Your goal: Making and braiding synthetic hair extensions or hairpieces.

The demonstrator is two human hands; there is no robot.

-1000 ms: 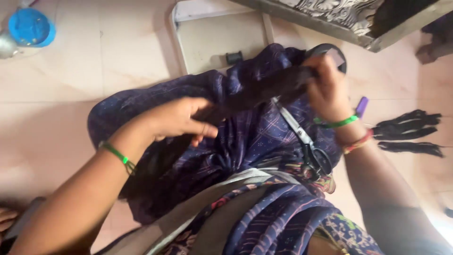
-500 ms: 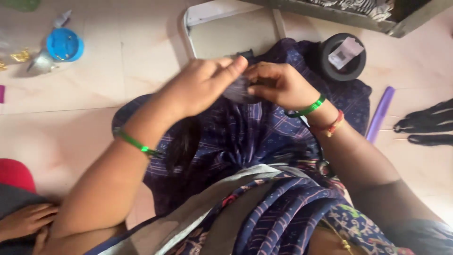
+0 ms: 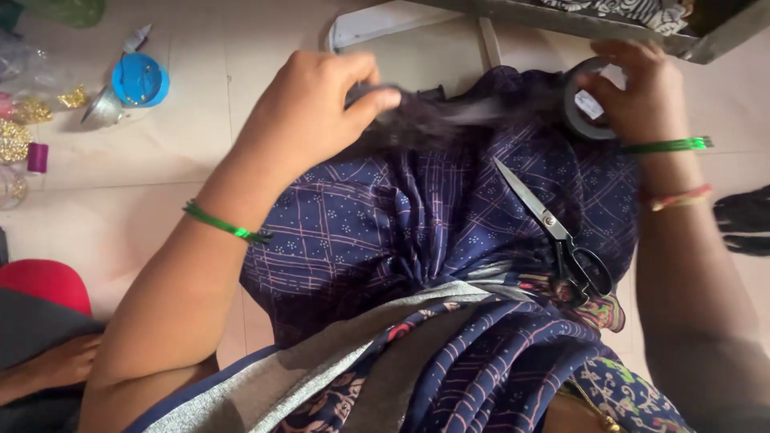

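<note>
My left hand (image 3: 309, 112) pinches a dark bundle of hair (image 3: 449, 116) that stretches rightward over the blue patterned cloth (image 3: 417, 216) on my lap. My right hand (image 3: 634, 92) grips a black roll of tape (image 3: 581, 104) at the upper right. A pair of scissors (image 3: 561, 232) with black handles lies on the cloth below the right hand, blades pointing up-left. Green bangles sit on both wrists.
A blue round lid (image 3: 140, 80), a small metal cup (image 3: 103, 108) and gold beads (image 3: 16, 136) lie on the floor at the left. Another person's hand (image 3: 48, 369) and red cloth (image 3: 44, 285) are at lower left. Black hair pieces (image 3: 742, 220) lie at the right. A frame edge (image 3: 561, 20) runs along the top.
My hands were together over the cloth; the right one has moved out to the tape roll and taken hold of it. The left hand keeps the hair bundle, and the scissors are visible again.
</note>
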